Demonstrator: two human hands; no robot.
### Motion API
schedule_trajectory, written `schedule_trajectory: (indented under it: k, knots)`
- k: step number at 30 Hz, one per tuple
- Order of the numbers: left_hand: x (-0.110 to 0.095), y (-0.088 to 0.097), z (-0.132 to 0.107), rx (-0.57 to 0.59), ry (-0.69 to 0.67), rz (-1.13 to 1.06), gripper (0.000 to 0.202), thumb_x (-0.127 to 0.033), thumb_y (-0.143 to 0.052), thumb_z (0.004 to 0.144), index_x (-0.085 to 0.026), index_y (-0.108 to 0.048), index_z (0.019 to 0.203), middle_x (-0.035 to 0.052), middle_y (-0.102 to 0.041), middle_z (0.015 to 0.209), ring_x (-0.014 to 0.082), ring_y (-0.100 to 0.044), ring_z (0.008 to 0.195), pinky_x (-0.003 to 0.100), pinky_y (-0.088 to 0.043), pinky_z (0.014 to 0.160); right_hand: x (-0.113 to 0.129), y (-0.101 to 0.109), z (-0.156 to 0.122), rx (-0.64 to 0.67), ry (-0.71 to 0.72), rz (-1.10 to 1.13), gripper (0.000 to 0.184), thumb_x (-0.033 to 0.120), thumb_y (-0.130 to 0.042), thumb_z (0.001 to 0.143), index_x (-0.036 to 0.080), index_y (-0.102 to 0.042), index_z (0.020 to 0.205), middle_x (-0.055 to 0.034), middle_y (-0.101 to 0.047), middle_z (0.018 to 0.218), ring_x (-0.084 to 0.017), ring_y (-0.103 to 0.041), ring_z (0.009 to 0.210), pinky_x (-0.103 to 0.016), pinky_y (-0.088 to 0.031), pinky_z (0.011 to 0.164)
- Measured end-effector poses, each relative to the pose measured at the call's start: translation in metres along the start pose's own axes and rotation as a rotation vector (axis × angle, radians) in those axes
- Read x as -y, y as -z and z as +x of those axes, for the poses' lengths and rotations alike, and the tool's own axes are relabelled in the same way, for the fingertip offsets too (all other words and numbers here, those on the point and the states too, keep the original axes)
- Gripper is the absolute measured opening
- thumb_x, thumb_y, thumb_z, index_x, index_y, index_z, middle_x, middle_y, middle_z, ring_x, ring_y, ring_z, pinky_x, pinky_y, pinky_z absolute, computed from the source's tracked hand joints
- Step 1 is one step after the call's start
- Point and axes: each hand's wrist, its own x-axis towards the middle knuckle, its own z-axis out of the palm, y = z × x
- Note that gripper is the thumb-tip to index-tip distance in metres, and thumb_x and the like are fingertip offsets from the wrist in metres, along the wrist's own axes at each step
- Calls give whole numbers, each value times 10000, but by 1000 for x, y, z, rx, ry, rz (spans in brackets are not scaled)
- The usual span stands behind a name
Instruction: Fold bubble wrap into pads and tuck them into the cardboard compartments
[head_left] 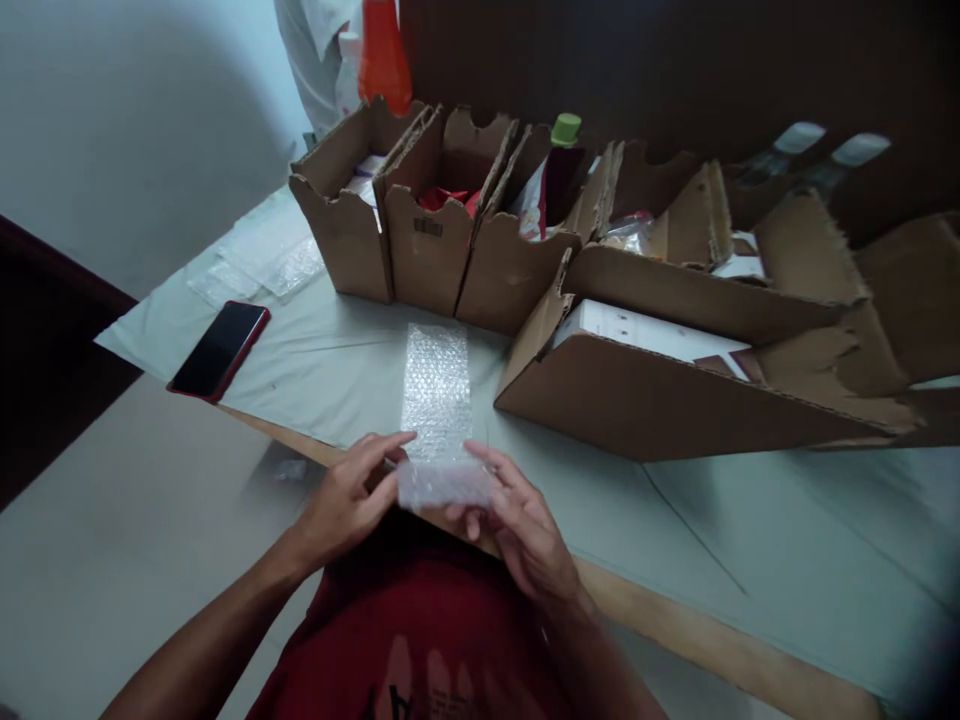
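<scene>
A narrow, rectangular strip of bubble wrap [436,385], glossy and dimpled, lies on the pale, lightly creased tablecloth [352,345]. At its near end, over the table's front edge, the left hand [356,492] and right hand [531,525] grasp opposite sides of a milky, flattened bundle [444,484], blurred. Beyond stand wavy-rimmed, corrugated cardboard bins [427,250].

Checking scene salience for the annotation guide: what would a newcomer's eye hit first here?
Probably the orange-red container at the top edge, behind the leftmost cardboard box. Next, the shiny bubble wrap strip at centre, with a blurred translucent piece at its near end, between the left hand and right hand. Then the dark-screened phone on the cloth at left.
</scene>
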Motion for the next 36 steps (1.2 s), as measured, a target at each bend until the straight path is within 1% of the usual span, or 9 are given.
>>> schedule_trajectory:
  k: [3,6,10,14,17,21,25,29,36]
  knots:
    - [13,-12,26,-112,172,76,492,-239,-546,899,-158,-569,1384,24,-717,857,161,-672,732,294,-553,714,2,6,4,-149,167,-246,672,443,-616,970,280,-343,1562,-85,-747,1094,-163,-702,758,-288,-532,629]
    - [22,-13,38,-91,239,169,613,-249,-572,877,-126,-484,1471,19,-720,835,176,-669,723,323,-532,734,5,13,0,-197,409,-741,441,282,-600,988,280,-538,1425,-82,-740,1121,-196,-713,924,-356,-580,795]
    - [29,-16,40,-65,231,286,624,-221,-577,881,-166,-463,1493,14,-740,853,174,-665,706,310,-516,707,9,10,9,-22,664,-1316,357,153,-570,949,218,-641,1293,-139,-676,1338,-293,-617,1238,-483,-535,984]
    - [30,-19,38,-107,154,384,524,-197,-592,895,-191,-546,1417,31,-734,880,190,-677,762,319,-540,744,5,5,31,132,651,-1612,396,84,-551,910,169,-646,1284,-175,-628,1429,-340,-565,1313,-523,-520,972]
    - [25,-11,27,-154,-28,346,441,-257,-591,940,-198,-577,1377,94,-718,1068,241,-685,982,390,-564,877,2,6,38,167,673,-1619,360,28,-520,897,155,-691,1188,-170,-700,1316,-325,-624,1223,-499,-519,931]
    - [17,-1,-1,-37,-271,267,508,-293,-652,936,-238,-530,1427,118,-691,1239,283,-640,1155,478,-529,990,7,5,34,168,563,-1418,334,75,-479,966,194,-703,1182,-101,-780,1090,-242,-704,981,-413,-521,855]
    - [20,-7,-9,-55,-182,266,367,-188,-543,984,-202,-583,1348,49,-730,917,199,-677,823,366,-553,779,11,1,29,94,484,-1310,272,186,-475,1031,212,-691,1194,-62,-788,1110,-207,-723,971,-382,-520,872]
    - [29,-19,5,-84,-78,325,344,-215,-555,969,-170,-615,1305,48,-716,873,206,-661,786,373,-548,779,11,0,22,-125,744,-1469,231,191,-543,1001,179,-684,1184,-129,-751,1144,-255,-676,1046,-408,-491,882]
    - [23,-17,0,-137,-193,376,336,-243,-568,981,-197,-607,1312,130,-675,1195,284,-618,1140,462,-518,982,0,0,30,115,683,-1520,265,148,-532,991,190,-670,1214,-111,-751,1162,-254,-655,1091,-437,-453,956]
